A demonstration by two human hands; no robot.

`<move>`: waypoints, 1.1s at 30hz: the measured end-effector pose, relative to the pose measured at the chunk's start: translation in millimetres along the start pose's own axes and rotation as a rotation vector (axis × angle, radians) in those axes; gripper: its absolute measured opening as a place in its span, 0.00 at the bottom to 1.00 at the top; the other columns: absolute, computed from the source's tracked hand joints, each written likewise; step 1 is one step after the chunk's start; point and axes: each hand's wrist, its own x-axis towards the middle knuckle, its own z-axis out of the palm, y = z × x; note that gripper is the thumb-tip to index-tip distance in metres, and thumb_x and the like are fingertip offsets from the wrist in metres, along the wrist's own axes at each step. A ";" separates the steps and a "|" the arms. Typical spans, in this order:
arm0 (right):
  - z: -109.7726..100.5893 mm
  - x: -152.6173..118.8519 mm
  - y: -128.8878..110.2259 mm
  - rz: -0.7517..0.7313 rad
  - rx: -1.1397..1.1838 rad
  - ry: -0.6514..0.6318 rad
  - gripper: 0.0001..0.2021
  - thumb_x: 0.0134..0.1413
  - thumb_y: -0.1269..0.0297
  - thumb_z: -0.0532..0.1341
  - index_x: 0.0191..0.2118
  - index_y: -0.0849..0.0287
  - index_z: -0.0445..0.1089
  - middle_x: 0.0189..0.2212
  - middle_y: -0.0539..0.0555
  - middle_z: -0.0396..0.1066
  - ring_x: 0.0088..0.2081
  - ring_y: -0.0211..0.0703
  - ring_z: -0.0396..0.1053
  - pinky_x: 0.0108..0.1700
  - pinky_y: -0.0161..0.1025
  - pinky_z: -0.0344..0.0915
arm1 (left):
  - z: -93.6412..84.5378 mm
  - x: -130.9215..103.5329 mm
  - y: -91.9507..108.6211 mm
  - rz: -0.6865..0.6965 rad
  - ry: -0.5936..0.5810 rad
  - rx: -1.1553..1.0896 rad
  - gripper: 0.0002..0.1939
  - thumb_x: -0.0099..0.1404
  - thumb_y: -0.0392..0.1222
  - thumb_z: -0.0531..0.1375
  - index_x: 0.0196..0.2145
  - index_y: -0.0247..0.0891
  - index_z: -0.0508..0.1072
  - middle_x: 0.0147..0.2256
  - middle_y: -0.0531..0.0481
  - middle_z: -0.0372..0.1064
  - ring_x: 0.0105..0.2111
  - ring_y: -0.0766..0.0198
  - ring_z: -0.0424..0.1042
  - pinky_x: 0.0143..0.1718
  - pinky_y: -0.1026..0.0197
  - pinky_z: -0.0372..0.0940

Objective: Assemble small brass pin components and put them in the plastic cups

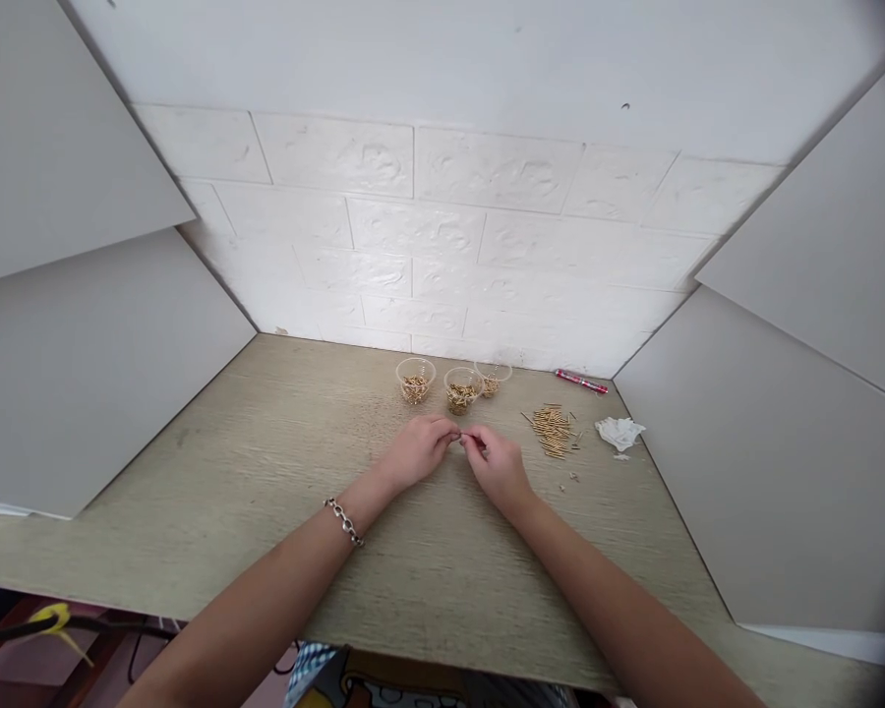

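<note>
My left hand (pixel 422 448) and my right hand (pixel 496 464) meet fingertip to fingertip low over the table (pixel 280 442). Each is closed in a pinch, and whatever sits between the fingers is too small to make out. Just beyond them stand clear plastic cups: a left cup (pixel 415 385), a middle cup (pixel 461 395) and a rear cup (pixel 491 383), all holding small gold-coloured metal pieces. To the right of my right hand lies a pile of thin gold-coloured metal pins (pixel 551 431), with a few strays at its edge.
A red patterned pen (pixel 581 382) lies at the back right near the wall. Crumpled white tissue (pixel 619 433) rests by the right grey panel (pixel 789 492). Another grey panel (pixel 110 374) bounds the left side. The white brick-patterned wall (pixel 442 236) closes off the back.
</note>
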 end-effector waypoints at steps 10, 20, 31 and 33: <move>-1.9 4.8 0.6 0.133 0.155 -0.022 0.07 0.48 0.64 0.52 0.30 0.59 0.65 0.23 0.49 0.67 0.25 0.36 0.63 0.29 0.33 0.59 | 2.2 3.6 -2.1 -0.173 0.042 -0.102 0.11 0.61 0.38 0.48 0.30 0.37 0.69 0.32 0.51 0.69 0.33 0.67 0.66 0.37 0.65 0.59; -1.5 4.0 -2.0 0.129 0.155 -0.060 0.11 0.55 0.61 0.44 0.29 0.58 0.59 0.24 0.49 0.65 0.28 0.37 0.63 0.32 0.34 0.58 | 2.0 3.4 -1.3 -0.138 0.050 -0.089 0.11 0.61 0.38 0.48 0.31 0.37 0.69 0.33 0.51 0.69 0.33 0.67 0.66 0.37 0.65 0.58; -1.1 5.6 -1.6 0.150 0.127 0.003 0.07 0.49 0.63 0.50 0.31 0.59 0.61 0.23 0.49 0.63 0.23 0.35 0.60 0.27 0.33 0.57 | 0.1 5.0 -0.2 -0.191 0.044 -0.118 0.11 0.61 0.39 0.48 0.31 0.37 0.69 0.32 0.52 0.69 0.32 0.67 0.65 0.35 0.64 0.59; -1.5 6.1 -2.5 0.157 0.136 0.006 0.07 0.48 0.63 0.50 0.30 0.59 0.61 0.23 0.49 0.63 0.23 0.35 0.59 0.26 0.32 0.56 | 0.4 5.1 -0.4 -0.190 0.042 -0.126 0.10 0.61 0.39 0.48 0.31 0.37 0.69 0.32 0.52 0.69 0.32 0.67 0.65 0.35 0.65 0.59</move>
